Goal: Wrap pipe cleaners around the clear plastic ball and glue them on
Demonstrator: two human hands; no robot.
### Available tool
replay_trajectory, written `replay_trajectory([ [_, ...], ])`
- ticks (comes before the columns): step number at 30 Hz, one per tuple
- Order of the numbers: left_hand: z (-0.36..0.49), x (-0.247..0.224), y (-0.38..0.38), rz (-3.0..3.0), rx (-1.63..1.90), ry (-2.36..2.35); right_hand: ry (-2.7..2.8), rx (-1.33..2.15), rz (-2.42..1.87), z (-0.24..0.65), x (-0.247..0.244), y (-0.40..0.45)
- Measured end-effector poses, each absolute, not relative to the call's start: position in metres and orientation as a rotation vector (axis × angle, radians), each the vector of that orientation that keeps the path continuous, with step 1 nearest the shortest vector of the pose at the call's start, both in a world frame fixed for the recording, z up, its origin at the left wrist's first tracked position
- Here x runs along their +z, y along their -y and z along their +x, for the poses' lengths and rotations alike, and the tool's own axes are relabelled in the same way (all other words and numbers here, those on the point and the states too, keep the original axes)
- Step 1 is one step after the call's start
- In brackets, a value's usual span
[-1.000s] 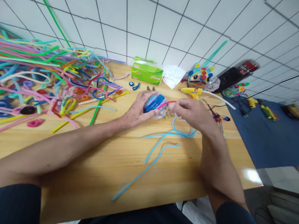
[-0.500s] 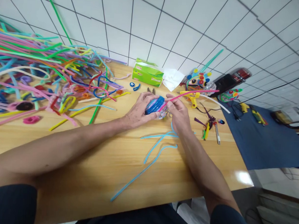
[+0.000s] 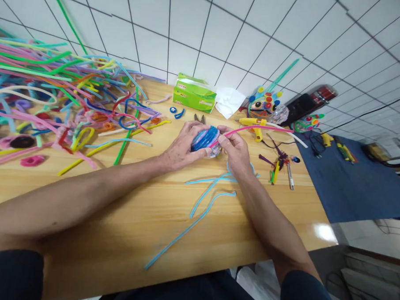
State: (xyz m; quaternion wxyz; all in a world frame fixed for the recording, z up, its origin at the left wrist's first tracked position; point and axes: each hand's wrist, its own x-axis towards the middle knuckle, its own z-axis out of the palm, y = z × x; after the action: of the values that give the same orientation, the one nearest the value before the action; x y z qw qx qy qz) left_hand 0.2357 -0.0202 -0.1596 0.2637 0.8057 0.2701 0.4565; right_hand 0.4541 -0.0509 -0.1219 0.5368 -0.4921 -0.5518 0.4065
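Observation:
My left hand [image 3: 186, 146] is closed around a rounded bundle [image 3: 204, 140] wrapped in blue, purple and pink pipe cleaners, with a clear, glittery part showing at its lower right. Between the thumb and fingers of my right hand [image 3: 236, 148] is a pink pipe cleaner [image 3: 259, 128]. One end lies against the bundle, while its long free end points right. Light-blue pipe cleaners [image 3: 203, 215] lie on the table below my hands. Just behind the bundle, dark-jawed pliers [image 3: 200, 119] are partly hidden.
A big heap of coloured pipe cleaners [image 3: 56, 95] covers the table's left. At the back stand a green tissue box [image 3: 195, 94], a crumpled tissue [image 3: 229, 102] and a decorated figure [image 3: 264, 104]. A yellow glue gun [image 3: 258, 130] and a pen [image 3: 290, 176] lie to the right.
The bundle has turned slightly in my left hand, so more pink and purple strands show. My right hand still pinches the pink pipe cleaner, whose free end now lies lower and flatter. The view has shifted slightly.

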Motion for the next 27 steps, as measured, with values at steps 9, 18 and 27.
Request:
replay_trajectory([
  [9, 0.233, -0.159, 0.018, 2.190, 1.215, -0.703, 1.367, 0.901, -1.201, 0.452, -0.121, 0.052],
  [18, 0.232, -0.163, 0.016, 2.203, 1.216, -0.638, 1.343, 0.850, -1.177, 0.449, -0.124, 0.051],
  [27, 0.229, -0.169, 0.008, 2.251, 1.161, -0.512, 1.323, 0.897, -1.191, 0.451, -0.123, 0.049],
])
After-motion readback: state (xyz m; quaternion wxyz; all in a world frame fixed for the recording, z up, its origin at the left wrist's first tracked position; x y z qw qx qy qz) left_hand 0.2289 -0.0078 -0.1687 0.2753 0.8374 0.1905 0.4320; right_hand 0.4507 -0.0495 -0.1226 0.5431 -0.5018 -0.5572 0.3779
